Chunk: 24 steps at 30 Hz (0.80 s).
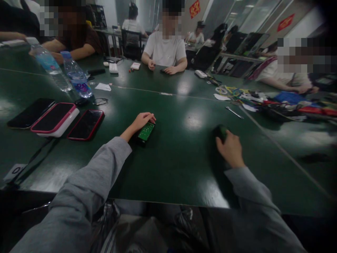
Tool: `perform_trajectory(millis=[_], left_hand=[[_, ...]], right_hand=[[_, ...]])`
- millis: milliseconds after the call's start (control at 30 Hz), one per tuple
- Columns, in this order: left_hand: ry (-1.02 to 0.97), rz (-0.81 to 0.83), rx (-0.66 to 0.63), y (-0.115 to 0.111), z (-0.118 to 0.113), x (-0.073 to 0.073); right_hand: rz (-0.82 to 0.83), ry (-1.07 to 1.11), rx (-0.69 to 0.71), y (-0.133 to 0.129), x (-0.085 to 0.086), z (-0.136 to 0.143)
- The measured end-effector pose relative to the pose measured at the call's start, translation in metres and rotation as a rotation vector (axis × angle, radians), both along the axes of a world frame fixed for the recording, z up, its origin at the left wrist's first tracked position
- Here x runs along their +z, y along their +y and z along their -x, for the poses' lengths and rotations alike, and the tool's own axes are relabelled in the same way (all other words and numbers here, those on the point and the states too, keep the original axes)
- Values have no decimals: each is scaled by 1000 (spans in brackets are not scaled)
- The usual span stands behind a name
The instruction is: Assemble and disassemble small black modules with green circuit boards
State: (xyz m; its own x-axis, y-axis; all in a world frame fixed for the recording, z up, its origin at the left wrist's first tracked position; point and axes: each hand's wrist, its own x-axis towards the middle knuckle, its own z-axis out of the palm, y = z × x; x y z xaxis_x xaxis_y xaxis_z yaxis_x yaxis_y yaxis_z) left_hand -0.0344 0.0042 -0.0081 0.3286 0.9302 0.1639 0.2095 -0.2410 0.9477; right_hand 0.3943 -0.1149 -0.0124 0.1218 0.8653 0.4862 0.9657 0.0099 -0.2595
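A dark case with a green circuit board (146, 132) in it lies on the green table (173, 168). My left hand (143, 121) rests on its far end, fingers curled over the edge. Off to the right, my right hand (231, 147) holds a dark object (220, 132) between thumb and fingers, just above the table; it is blurred and I cannot make out its details.
Phones, one of them red-edged (86, 125), lie at the left, with two water bottles (77, 77) behind them. A small wrench (234, 112) and a heap of cables (286, 102) are at the right. A person (165, 49) sits across the table.
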Motion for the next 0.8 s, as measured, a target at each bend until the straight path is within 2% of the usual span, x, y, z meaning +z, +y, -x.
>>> perform_trajectory(millis=[33, 67, 167, 200, 267, 333, 433, 600, 800], left_hand=[[-35, 4, 6, 0, 0, 0], [-70, 7, 25, 0, 0, 0], [-144, 30, 109, 3, 1, -1], [-163, 49, 114, 5, 1, -1], [-201, 84, 80, 8, 2, -4], [-237, 102, 22, 11, 2, -6], [-258, 97, -29, 12, 2, -8], [-244, 79, -25, 13, 3, -11], [-239, 76, -17, 13, 3, -10]], right_hand=[[46, 3, 63, 13, -2, 37], [84, 9, 182, 23, -2, 76], [110, 64, 500, 36, 1, 176], [103, 91, 564, 37, 1, 198], [76, 125, 630, 37, 0, 224], [52, 141, 651, 36, -3, 229], [49, 169, 662, 37, -6, 221], [73, 209, 664, 38, -6, 218], [23, 237, 650, 39, -10, 220]])
